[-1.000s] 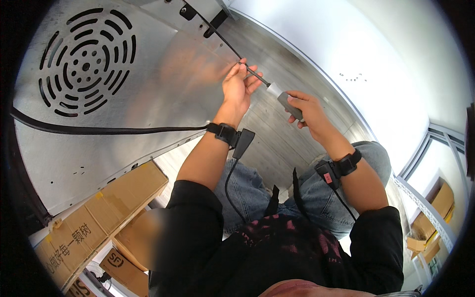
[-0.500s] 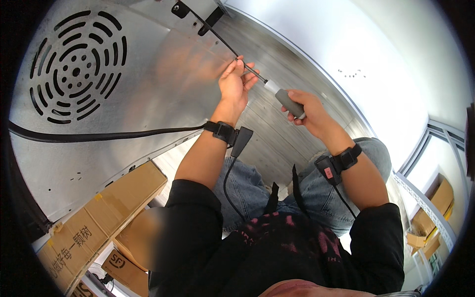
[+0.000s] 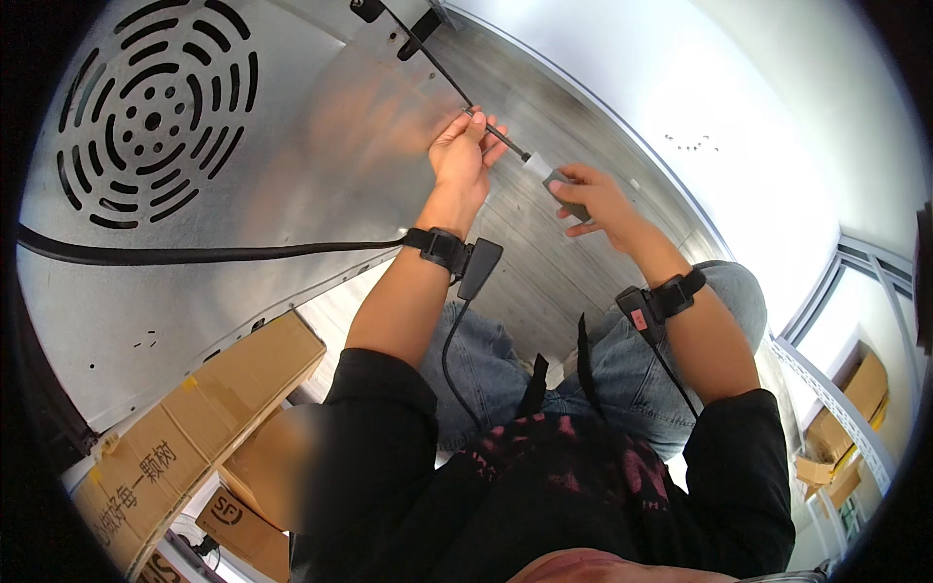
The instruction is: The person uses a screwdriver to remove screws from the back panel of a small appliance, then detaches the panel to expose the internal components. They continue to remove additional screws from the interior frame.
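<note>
A long-shafted screwdriver slants from the upper left down to its grey and white handle. My right hand has its fingers closed on that handle. Farther up, my left hand pinches the dark shaft between thumb and fingers. The far end of the shaft meets a small black fitting at the top edge of the metal panel; the tip itself cannot be made out. Beside the fitting, a black bracket sticks out from the panel.
Round vent slots pierce the panel, and a black cable crosses it toward my left wrist. Cardboard boxes stand at the lower left. A white wall rises on the right. At the far right is a rack with another box.
My right hand's fingers have shifted their grip on the handle, sitting a little higher. The panel appears slightly shifted upward in view. My left hand stays on the shaft.
</note>
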The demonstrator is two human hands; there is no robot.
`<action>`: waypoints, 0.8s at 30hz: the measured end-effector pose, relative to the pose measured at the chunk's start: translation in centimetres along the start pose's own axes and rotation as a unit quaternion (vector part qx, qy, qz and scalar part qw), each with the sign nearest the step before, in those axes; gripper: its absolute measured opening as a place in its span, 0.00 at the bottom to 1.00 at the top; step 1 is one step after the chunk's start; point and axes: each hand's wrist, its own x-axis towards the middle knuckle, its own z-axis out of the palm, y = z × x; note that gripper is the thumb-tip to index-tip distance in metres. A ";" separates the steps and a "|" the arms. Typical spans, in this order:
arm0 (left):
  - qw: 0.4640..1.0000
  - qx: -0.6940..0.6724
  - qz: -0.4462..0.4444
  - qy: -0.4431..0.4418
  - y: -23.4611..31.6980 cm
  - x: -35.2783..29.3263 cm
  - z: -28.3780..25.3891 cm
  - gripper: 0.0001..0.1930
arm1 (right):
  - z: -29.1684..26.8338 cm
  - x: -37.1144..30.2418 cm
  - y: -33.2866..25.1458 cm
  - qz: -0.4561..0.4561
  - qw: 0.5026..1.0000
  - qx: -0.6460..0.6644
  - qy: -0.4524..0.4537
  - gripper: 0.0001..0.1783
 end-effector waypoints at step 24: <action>0.998 0.057 -0.012 0.034 0.5 -0.5 1.1 0.06 | -0.6 2.8 3.0 -0.150 0.921 -0.345 0.103 0.26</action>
